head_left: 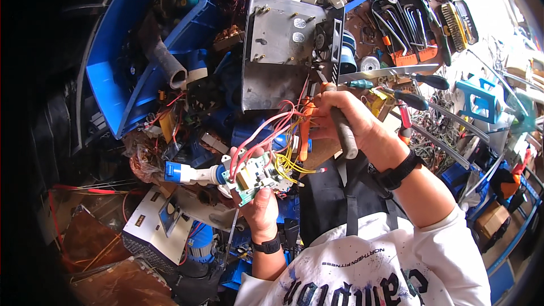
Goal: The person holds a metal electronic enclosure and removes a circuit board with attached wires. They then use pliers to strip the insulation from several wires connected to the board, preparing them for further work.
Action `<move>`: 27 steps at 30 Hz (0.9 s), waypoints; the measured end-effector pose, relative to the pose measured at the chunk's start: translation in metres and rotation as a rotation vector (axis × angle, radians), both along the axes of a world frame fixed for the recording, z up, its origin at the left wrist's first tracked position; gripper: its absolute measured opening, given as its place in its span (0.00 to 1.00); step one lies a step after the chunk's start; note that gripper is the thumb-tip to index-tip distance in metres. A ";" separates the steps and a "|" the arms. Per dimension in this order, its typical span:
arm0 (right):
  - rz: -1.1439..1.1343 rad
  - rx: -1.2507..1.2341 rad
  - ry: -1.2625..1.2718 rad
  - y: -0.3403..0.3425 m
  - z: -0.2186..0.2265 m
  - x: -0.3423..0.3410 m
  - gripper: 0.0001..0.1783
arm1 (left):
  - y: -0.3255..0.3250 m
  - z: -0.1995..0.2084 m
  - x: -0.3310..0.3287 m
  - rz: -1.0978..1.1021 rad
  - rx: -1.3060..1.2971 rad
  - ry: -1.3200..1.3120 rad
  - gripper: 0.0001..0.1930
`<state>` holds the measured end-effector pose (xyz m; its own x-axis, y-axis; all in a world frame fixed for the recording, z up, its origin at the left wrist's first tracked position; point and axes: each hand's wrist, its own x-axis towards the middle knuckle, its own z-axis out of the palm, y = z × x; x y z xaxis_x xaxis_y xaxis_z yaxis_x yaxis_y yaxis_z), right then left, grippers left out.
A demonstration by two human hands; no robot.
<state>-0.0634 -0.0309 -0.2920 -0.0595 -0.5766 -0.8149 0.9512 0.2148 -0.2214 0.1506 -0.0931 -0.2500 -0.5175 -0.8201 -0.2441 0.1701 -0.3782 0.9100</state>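
My left hand point(262, 211) grips a green circuit board point(254, 180), its thumb pressed on the near edge. Pink and yellow wires point(271, 127) rise from the board toward my right hand. A white plastic fitting with a blue end point(195, 174) sticks out leftward beside the board and looks joined to it. My right hand point(350, 114) is closed round what look like pliers point(343, 130), with one dark grip and one orange handle. The jaws point away from me, near the wires; whether they bite a wire cannot be seen. Some right fingers are hidden.
Beyond my hands stands an open grey metal case point(277, 56). A large blue bin point(122, 62) with a pipe is at far left; a white-and-black boxed device point(156, 224) sits nearer. Screwdrivers point(411, 100), a hex key set point(402, 25) and tangled wires crowd the right.
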 end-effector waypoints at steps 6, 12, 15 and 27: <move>0.004 0.051 0.004 -0.005 0.008 0.000 0.06 | 0.000 0.001 -0.002 -0.004 0.006 -0.006 0.45; 0.005 0.115 0.155 -0.005 0.004 0.010 0.05 | -0.001 -0.004 0.001 -0.011 0.012 0.003 0.45; 0.064 0.111 0.213 0.000 -0.002 0.007 0.11 | -0.002 -0.006 -0.001 0.002 0.012 0.008 0.44; 0.186 0.145 0.166 0.005 0.007 -0.002 0.16 | -0.001 -0.001 -0.004 0.003 0.018 -0.009 0.43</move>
